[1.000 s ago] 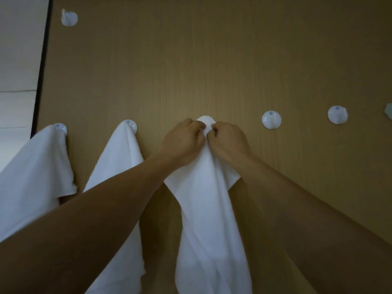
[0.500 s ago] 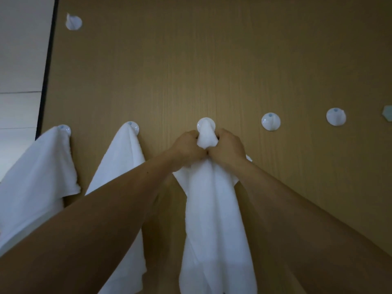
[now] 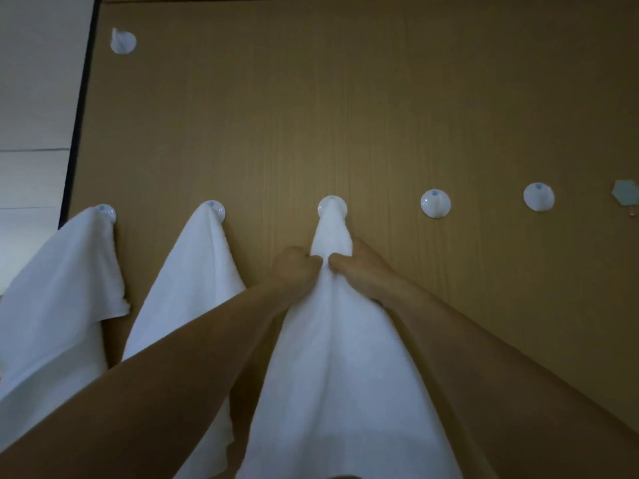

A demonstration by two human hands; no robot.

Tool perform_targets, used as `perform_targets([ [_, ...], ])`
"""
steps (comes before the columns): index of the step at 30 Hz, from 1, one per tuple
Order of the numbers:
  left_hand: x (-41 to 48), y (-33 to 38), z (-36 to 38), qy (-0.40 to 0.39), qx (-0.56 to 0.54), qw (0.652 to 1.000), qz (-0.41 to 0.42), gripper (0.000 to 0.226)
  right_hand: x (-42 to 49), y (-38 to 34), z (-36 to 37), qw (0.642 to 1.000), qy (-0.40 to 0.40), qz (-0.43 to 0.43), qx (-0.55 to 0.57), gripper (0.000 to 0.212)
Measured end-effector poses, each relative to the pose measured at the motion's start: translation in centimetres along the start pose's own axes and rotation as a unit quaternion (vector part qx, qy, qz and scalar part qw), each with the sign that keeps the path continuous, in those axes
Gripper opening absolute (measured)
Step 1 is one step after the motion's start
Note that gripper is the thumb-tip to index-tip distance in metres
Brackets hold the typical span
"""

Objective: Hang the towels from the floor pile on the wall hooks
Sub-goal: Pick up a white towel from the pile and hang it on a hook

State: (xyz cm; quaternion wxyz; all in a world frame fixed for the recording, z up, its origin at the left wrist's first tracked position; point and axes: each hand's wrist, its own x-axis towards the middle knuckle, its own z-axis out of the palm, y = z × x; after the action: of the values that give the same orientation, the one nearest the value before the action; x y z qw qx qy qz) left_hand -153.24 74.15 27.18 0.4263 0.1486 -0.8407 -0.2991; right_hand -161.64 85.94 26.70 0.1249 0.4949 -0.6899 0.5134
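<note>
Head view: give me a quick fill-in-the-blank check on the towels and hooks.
The left hand and right hand both grip the towel hung on the ___ hook from the left in the row.
Right of it stand ___ bare hooks in that row.
Left of it, ___ other towels hang.
Missing: third; two; two.

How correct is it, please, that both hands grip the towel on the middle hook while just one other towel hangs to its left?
Not quite: the head view shows two other towels hanging to its left, not one, the far-left towel and the second towel. The left hand and right hand do grip the third towel on the middle hook.
</note>
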Motion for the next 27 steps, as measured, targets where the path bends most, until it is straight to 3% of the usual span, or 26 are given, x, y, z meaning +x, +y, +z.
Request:
perform_targets([
  [2, 0.0, 0.7, -0.2, 0.076, 0.023, 0.995, 0.068, 0.019, -0.1, -0.2, 0.2, 0.993, 0.08, -0.046, -0.075, 0.049],
  [5, 0.9, 2.1, -1.4, 0.123, -0.06, 0.985, 0.107, 0.019, 1.2, -1.3, -0.8, 0.986, 0.156, -0.043, -0.027, 0.026],
  [8, 2.5, 3.8, -2.1, 0.079, -0.071, 0.984, 0.143, 0.023, 3.2, -2.6, -1.4, 0.986, 0.156, -0.022, 0.051, 0.033],
  [13, 4.3, 4.9, -1.6, 0.055, -0.125, 0.977, 0.166, 0.026, 5.4, -2.6, -1.8, 0.985, 0.171, -0.034, -0.008, 0.026],
  [17, 4.7, 4.5, -1.7, 0.033, -0.059, 0.974, 0.218, 0.033, 5.8, -2.2, -1.6, 0.977, 0.192, -0.076, -0.05, 0.031],
  [22, 5.4, 4.8, -1.9, 0.043, 0.024, 0.981, 0.189, 0.021, 6.3, -1.8, -1.1, 0.972, 0.196, -0.078, -0.099, 0.033],
  [27, 4.0, 3.3, -0.8, 0.063, 0.054, 0.982, 0.167, 0.038, 4.8, -0.6, 0.3, 0.976, 0.178, -0.071, -0.101, 0.029],
])
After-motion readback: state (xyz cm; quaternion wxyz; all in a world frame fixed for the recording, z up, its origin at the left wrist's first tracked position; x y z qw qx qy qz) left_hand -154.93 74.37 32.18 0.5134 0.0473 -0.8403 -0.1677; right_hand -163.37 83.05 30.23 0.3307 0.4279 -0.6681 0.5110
